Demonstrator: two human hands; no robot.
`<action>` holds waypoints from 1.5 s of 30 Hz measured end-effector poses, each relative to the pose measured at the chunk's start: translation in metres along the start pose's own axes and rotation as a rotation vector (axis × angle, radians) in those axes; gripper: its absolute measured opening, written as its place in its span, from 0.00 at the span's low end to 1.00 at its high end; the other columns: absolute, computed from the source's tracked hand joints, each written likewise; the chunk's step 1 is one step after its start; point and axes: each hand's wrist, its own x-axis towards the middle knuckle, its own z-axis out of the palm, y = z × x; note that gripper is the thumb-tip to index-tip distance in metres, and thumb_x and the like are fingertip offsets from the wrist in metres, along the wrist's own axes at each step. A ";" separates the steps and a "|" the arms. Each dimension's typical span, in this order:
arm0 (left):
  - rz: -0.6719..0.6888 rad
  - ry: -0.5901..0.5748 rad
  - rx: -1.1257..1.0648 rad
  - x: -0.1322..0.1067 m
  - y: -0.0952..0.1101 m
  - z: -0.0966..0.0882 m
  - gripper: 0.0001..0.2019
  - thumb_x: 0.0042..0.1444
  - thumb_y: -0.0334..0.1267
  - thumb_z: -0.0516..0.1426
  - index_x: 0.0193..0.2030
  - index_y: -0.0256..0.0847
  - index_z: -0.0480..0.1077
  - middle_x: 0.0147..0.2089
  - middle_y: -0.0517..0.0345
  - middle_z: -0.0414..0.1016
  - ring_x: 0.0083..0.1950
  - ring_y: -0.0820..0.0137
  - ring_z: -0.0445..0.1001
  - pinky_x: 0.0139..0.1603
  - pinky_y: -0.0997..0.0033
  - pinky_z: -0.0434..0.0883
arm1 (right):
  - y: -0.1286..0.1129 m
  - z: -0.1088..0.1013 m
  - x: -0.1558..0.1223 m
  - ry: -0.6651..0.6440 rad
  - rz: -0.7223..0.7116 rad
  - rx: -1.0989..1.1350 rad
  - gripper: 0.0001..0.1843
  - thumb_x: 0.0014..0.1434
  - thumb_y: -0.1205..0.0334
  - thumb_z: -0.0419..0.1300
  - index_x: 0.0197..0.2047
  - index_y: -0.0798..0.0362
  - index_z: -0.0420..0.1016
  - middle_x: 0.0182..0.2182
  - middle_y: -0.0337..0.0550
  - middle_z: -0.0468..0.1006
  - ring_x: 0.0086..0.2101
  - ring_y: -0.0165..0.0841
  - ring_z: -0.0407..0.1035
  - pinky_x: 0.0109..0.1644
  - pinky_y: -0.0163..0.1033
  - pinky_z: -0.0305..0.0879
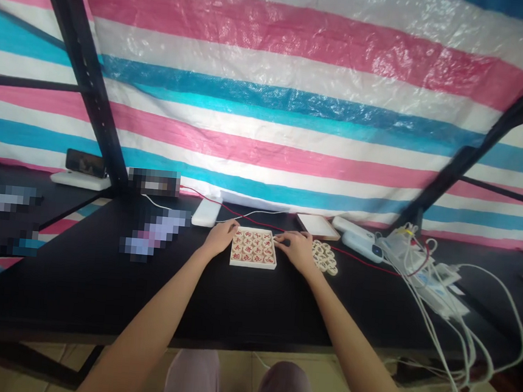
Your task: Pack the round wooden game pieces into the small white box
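A shallow white box (252,265) lies on the black table, filled with rows of round Chinese chess pieces (256,242) marked in red characters. My left hand (221,238) is at the box's upper left side, its fingers bent together against the edge. On the opposite side, my right hand (298,249) has thumb and fingers curled in at the upper right edge; whether a piece is also between the fingertips is too small to tell. A loose pile of more round pieces (324,257) lies just right of my right hand, partly hidden behind it.
Behind the hands are a white device (207,211), a shallow box lid or tray (317,226) and a red cable (250,219). White power banks (361,244) and a tangle of white cables (440,297) fill the right side. Black metal posts (83,64) frame a striped tarp (270,93).
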 end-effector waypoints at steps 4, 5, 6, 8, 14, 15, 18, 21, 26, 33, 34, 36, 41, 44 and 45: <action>-0.011 -0.007 0.020 0.001 0.001 -0.001 0.14 0.58 0.44 0.45 0.40 0.42 0.69 0.31 0.57 0.72 0.34 0.67 0.71 0.33 0.70 0.62 | 0.006 0.002 0.001 0.025 0.096 -0.015 0.16 0.58 0.47 0.53 0.34 0.47 0.76 0.32 0.39 0.79 0.36 0.34 0.70 0.44 0.43 0.48; -0.014 -0.011 0.025 0.002 0.001 -0.001 0.14 0.57 0.45 0.47 0.40 0.42 0.69 0.30 0.58 0.71 0.33 0.67 0.70 0.32 0.70 0.61 | 0.008 0.003 0.001 0.030 0.122 -0.022 0.16 0.58 0.46 0.52 0.35 0.47 0.76 0.31 0.39 0.78 0.35 0.34 0.69 0.44 0.43 0.48; -0.018 -0.015 0.028 0.002 0.001 0.000 0.14 0.56 0.46 0.48 0.40 0.42 0.69 0.29 0.59 0.71 0.33 0.68 0.70 0.32 0.71 0.61 | 0.009 0.004 0.000 0.034 0.144 -0.024 0.17 0.57 0.46 0.52 0.35 0.46 0.76 0.31 0.39 0.78 0.35 0.34 0.69 0.44 0.43 0.48; -0.029 -0.022 0.030 0.004 -0.001 0.001 0.13 0.54 0.46 0.51 0.40 0.43 0.69 0.29 0.60 0.71 0.34 0.68 0.70 0.31 0.71 0.61 | 0.012 0.005 0.000 0.035 0.166 -0.007 0.18 0.57 0.45 0.51 0.36 0.46 0.75 0.30 0.39 0.77 0.35 0.34 0.69 0.45 0.44 0.48; -0.010 -0.021 0.015 0.006 -0.006 0.004 0.13 0.54 0.44 0.50 0.41 0.43 0.68 0.28 0.61 0.70 0.32 0.69 0.70 0.30 0.72 0.59 | 0.009 -0.003 -0.001 0.038 0.161 0.095 0.17 0.57 0.44 0.52 0.37 0.44 0.76 0.34 0.41 0.77 0.41 0.37 0.67 0.47 0.46 0.47; -0.004 -0.021 0.019 0.006 -0.006 0.004 0.12 0.54 0.44 0.50 0.42 0.43 0.68 0.28 0.61 0.70 0.32 0.69 0.70 0.30 0.72 0.59 | 0.007 -0.006 0.001 0.055 0.169 0.115 0.18 0.56 0.43 0.52 0.37 0.44 0.76 0.35 0.41 0.77 0.41 0.38 0.67 0.47 0.46 0.47; 0.000 -0.027 0.025 0.005 -0.005 0.004 0.13 0.56 0.44 0.49 0.42 0.43 0.68 0.28 0.60 0.71 0.32 0.68 0.70 0.31 0.71 0.60 | -0.002 -0.015 0.012 0.136 0.207 0.166 0.18 0.56 0.43 0.52 0.38 0.44 0.76 0.34 0.41 0.77 0.39 0.37 0.67 0.47 0.46 0.47; 0.009 -0.011 0.010 0.005 -0.004 0.004 0.15 0.59 0.45 0.45 0.41 0.42 0.68 0.33 0.58 0.73 0.36 0.66 0.71 0.34 0.70 0.62 | -0.024 -0.017 0.028 0.131 0.159 0.197 0.19 0.57 0.43 0.51 0.38 0.45 0.76 0.33 0.40 0.77 0.37 0.35 0.67 0.47 0.45 0.47; 0.029 0.009 -0.017 0.006 -0.005 0.004 0.20 0.63 0.44 0.38 0.38 0.41 0.69 0.36 0.55 0.74 0.39 0.66 0.71 0.38 0.70 0.63 | -0.068 0.001 0.047 -0.040 -0.098 0.164 0.16 0.57 0.46 0.53 0.36 0.46 0.76 0.32 0.40 0.77 0.37 0.33 0.66 0.44 0.42 0.45; 0.059 0.044 -0.003 0.006 -0.007 0.007 0.20 0.63 0.43 0.38 0.37 0.42 0.69 0.34 0.56 0.74 0.36 0.67 0.71 0.36 0.72 0.62 | -0.083 0.020 0.049 -0.076 -0.212 0.044 0.10 0.56 0.52 0.58 0.31 0.47 0.77 0.31 0.40 0.78 0.36 0.34 0.63 0.40 0.41 0.42; 0.058 0.046 0.004 0.006 -0.007 0.007 0.19 0.63 0.43 0.38 0.37 0.41 0.69 0.35 0.56 0.74 0.37 0.67 0.71 0.36 0.71 0.62 | -0.083 0.020 0.049 -0.074 -0.217 0.037 0.10 0.57 0.53 0.58 0.31 0.47 0.77 0.32 0.40 0.78 0.37 0.35 0.63 0.40 0.41 0.43; 0.053 0.054 0.023 0.007 -0.007 0.008 0.19 0.63 0.44 0.39 0.37 0.41 0.68 0.35 0.55 0.74 0.37 0.66 0.71 0.36 0.71 0.62 | -0.082 0.019 0.047 -0.065 -0.227 0.029 0.09 0.57 0.55 0.57 0.32 0.47 0.77 0.36 0.40 0.78 0.38 0.35 0.62 0.40 0.42 0.43; 0.045 0.045 0.025 0.007 -0.005 0.007 0.16 0.62 0.45 0.43 0.37 0.41 0.69 0.35 0.55 0.74 0.38 0.65 0.72 0.36 0.71 0.62 | -0.082 0.018 0.045 -0.059 -0.229 0.023 0.10 0.59 0.57 0.55 0.34 0.46 0.78 0.40 0.40 0.77 0.38 0.35 0.60 0.39 0.43 0.44; 0.048 0.032 -0.013 0.007 -0.006 0.006 0.16 0.61 0.45 0.44 0.39 0.41 0.69 0.36 0.55 0.75 0.38 0.65 0.72 0.36 0.72 0.62 | -0.085 0.016 0.044 -0.055 -0.200 0.027 0.10 0.59 0.58 0.54 0.36 0.45 0.78 0.42 0.40 0.76 0.40 0.36 0.60 0.39 0.42 0.44; 0.045 0.030 -0.021 0.007 -0.006 0.005 0.16 0.61 0.46 0.44 0.40 0.41 0.69 0.35 0.55 0.75 0.38 0.65 0.72 0.36 0.72 0.63 | -0.086 0.013 0.044 -0.041 -0.184 0.029 0.10 0.60 0.58 0.54 0.38 0.45 0.78 0.43 0.40 0.75 0.40 0.36 0.60 0.39 0.42 0.45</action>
